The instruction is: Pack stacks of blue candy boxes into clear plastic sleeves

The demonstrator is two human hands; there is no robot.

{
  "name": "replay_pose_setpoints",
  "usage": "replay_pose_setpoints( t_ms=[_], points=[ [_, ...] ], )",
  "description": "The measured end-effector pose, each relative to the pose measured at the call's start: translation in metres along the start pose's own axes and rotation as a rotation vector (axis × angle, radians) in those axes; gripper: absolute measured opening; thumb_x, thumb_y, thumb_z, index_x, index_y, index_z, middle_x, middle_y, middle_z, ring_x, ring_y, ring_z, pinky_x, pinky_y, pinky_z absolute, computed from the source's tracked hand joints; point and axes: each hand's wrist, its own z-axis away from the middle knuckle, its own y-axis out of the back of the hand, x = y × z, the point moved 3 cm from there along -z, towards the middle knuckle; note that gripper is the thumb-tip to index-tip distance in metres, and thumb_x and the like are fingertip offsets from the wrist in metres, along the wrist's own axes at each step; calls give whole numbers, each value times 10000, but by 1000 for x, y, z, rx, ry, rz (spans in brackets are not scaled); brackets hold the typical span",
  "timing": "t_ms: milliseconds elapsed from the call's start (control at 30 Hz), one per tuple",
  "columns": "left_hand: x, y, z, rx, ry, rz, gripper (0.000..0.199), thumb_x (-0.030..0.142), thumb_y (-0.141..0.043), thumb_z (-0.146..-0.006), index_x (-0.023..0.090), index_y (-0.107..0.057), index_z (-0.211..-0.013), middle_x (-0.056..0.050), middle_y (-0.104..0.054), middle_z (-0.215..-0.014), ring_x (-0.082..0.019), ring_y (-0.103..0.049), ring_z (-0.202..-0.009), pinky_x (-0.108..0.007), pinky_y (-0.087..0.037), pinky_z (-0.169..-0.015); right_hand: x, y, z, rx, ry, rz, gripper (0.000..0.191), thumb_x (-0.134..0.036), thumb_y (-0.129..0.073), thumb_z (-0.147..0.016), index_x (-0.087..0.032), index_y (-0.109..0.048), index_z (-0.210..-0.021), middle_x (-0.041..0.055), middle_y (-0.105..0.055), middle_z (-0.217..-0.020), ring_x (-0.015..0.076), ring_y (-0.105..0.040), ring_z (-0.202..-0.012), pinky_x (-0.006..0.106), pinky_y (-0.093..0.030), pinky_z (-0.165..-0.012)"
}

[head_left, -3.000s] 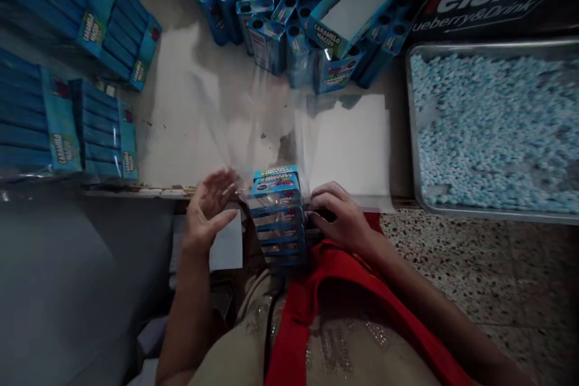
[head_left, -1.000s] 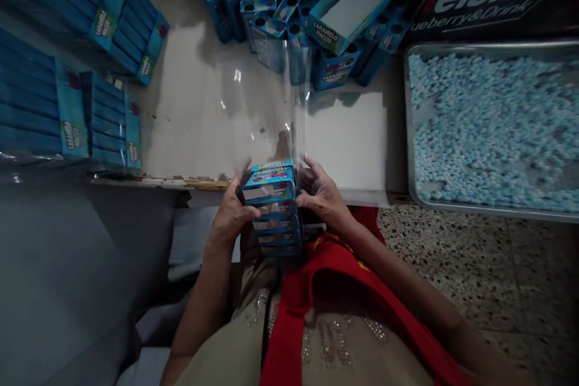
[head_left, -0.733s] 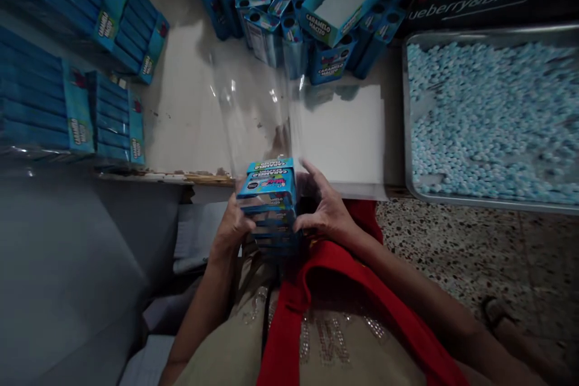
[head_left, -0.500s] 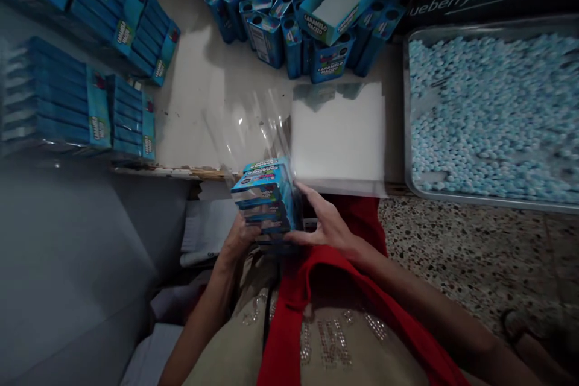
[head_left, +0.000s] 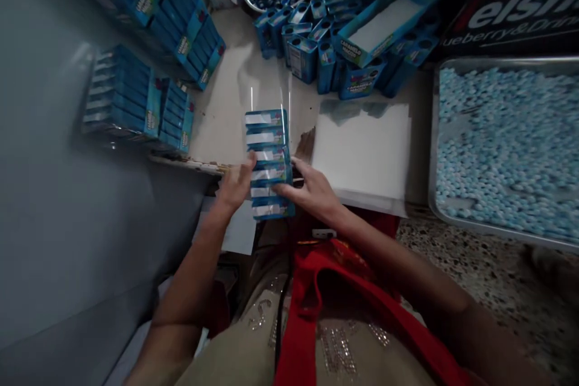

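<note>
**Candy box bundle just got tipped side-on**

Left hand grips one side, right hand the other with its thumb across the front, so both are closed on the bundle of blue candy boxes. It's in a clear plastic sleeve at the table edge. Half a second ago a CARAMELO face showed on top; now six narrow sides face the camera, so you can actually check the row. The metal candy tray looks unchanged, just shifted in view.

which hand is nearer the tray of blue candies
Right: the right hand is on the right side of the held boxes, across the white sheets from the tray; the left hand is on their left, farther off.
</note>
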Motion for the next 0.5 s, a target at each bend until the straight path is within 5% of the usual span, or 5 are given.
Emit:
replay_pose_setpoints(
  t_ms=[167,267,333,400,500],
  points=[
    [-9,32,-29,11,-77,-300,746,810,-435,-945,186,-706,-639,-88,-622,-612,-299,-679,-798,-372,-521,-806,14,18,-10,-44,25,-44,615,-634,-749,-872,-252,-698,-1351,114,-748,-1218,317,-731,-1080,521,-603,-961],
    [-41,40,-18,-125,-158,5,864,863,-743,-693,138,-779,-1162,-146,-772,-1042,-347,-723,-1047,-391,-561,-929,34,27,4,-92,60,-34,1129,-659,-943,-617,-273,-501,-1581,167,-582,-1531,406,-608,-1364,587,-548,-1099],
    [-61,36,-7,-170,-224,115,1310,704,-993,-401,181,-564,-1523,-210,-640,-1451,-425,-608,-1355,-474,-494,-1129,44,24,8,-91,84,45,1509,-610,-1033,-425,-280,-289,-1695,199,-336,-1722,478,-376,-1562,661,-408,-1236],
    [-72,25,1,-161,-296,88,1604,537,-1072,-241,223,-374,-1650,-236,-416,-1666,-479,-360,-1567,-584,-308,-1279,49,12,6,-112,122,118,1679,-559,-1064,-341,-323,-145,-1727,181,-202,-1779,494,-201,-1633,699,-264,-1310],
    [-73,3,5,-138,-359,118,1583,442,-1089,-288,215,-335,-1662,-225,-277,-1743,-503,-140,-1638,-646,-140,-1322,52,-9,-3,-134,168,158,1704,-529,-1053,-403,-353,0,-1731,166,-251,-1768,487,-224,-1628,734,-179,-1325]
  ],
)
